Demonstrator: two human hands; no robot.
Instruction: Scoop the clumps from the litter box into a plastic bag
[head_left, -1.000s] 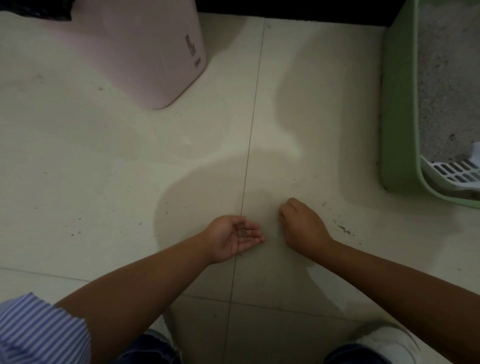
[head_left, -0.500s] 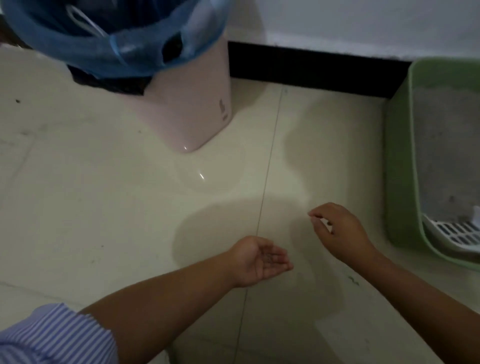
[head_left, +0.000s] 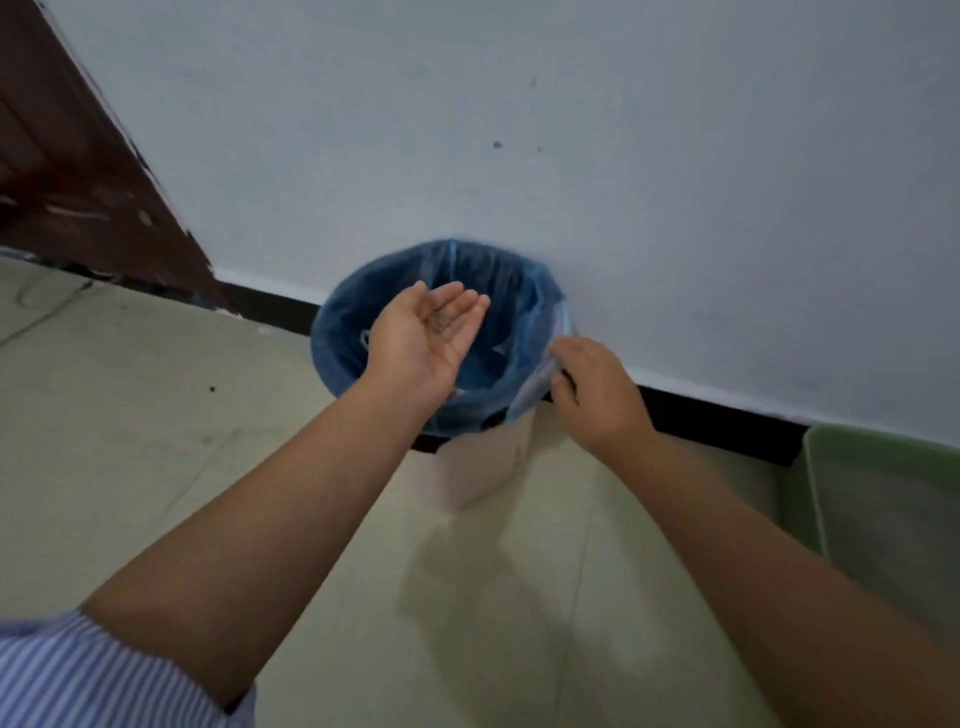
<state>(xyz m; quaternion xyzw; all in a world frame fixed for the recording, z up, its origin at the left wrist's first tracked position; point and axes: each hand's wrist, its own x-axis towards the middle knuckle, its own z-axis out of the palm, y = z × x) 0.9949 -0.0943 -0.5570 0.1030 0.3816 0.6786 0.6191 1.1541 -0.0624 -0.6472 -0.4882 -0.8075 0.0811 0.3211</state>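
Plastic bag (head_left: 358, 332), blue and thin, lines a pale pink bin (head_left: 483, 462) that stands on the tiled floor (head_left: 130, 467) against the white wall (head_left: 623, 156), its mouth wide open. At far left a dark brown door (head_left: 67, 166) meets the wall, and a striped blue sleeve (head_left: 104, 680) fills the lower corner. The left hand (head_left: 423, 338) is held palm up over the bag's opening, fingers spread flat and close together, with a small scatter of dark litter grains (head_left: 441, 322) lying on the fingers. Just to the right, the right hand (head_left: 597, 395) pinches the bag's edge at the bin's right rim between thumb and fingers. At the far right stands the green litter box (head_left: 831, 499), beside the bin; its contents are too blurred to make out.
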